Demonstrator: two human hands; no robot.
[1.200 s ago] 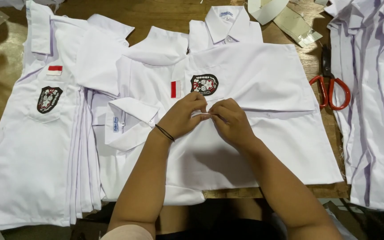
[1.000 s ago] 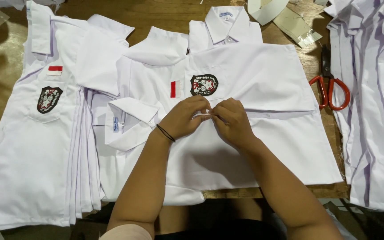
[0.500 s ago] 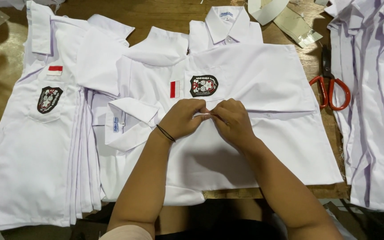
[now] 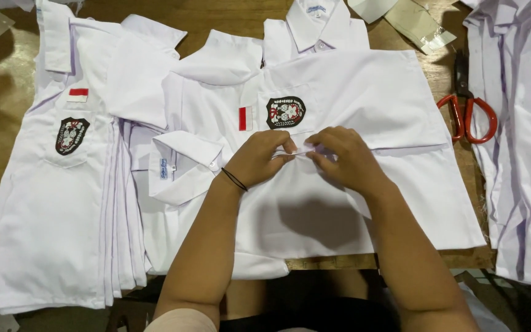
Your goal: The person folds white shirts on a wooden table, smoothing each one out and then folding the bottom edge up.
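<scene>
White cotton fills most of what we see, and our two hands meet at the middle of it. Our left hand (image 4: 258,158), with a thin black band (image 4: 235,179) round the wrist, lies knuckles-up, its fingertips drawn together on a small fold of cloth. Our right hand (image 4: 346,158) faces it from the other side, fingers curled and closed on the same fold, so that the two sets of fingertips all but touch. Both forearms run up from the bottom edge and converge there.

The white shirt (image 4: 364,117) we pinch lies flat on the wooden table (image 4: 216,15), collar away from us, spread across the centre. Its chest pocket carries a dark shield-shaped badge (image 4: 285,112), with a small red-and-white patch (image 4: 245,118) just beside it; our fingers sit just below the badge.

A stack of like shirts (image 4: 56,203) lies to the left, more white cloth (image 4: 523,123) to the right, and red-handled scissors (image 4: 467,104) rest between that cloth and our shirt.
</scene>
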